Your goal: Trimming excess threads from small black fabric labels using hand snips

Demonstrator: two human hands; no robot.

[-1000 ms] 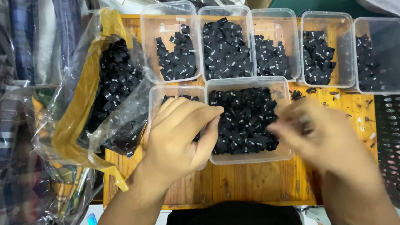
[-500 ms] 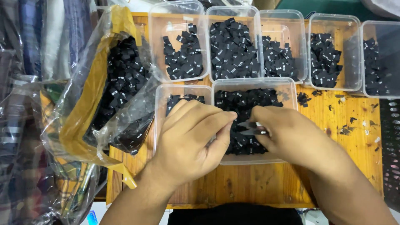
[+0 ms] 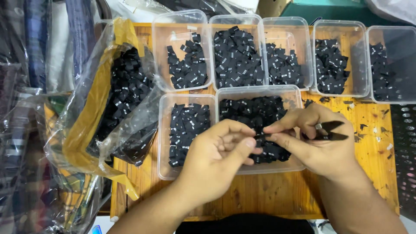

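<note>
The wooden table (image 3: 268, 199) carried clear tubs edge to edge. Above the front tub (image 3: 260, 167), the left hand (image 3: 216, 160) and right hand (image 3: 318, 143) together pinched one black label (image 3: 261, 136); right also gripped snips (image 3: 331, 131).

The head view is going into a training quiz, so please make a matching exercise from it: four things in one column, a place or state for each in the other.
Things:
1. snips
2. plastic bag of black labels
3. wooden board
4. left hand

Places or states:
A. lies under the clear tubs, littered with black scraps
B. pinches a small black piece together with the other hand
C. lies open at the left of the tubs
D. held in the right hand

Pairs: 1-D, 2-C, 3-A, 4-B
</note>
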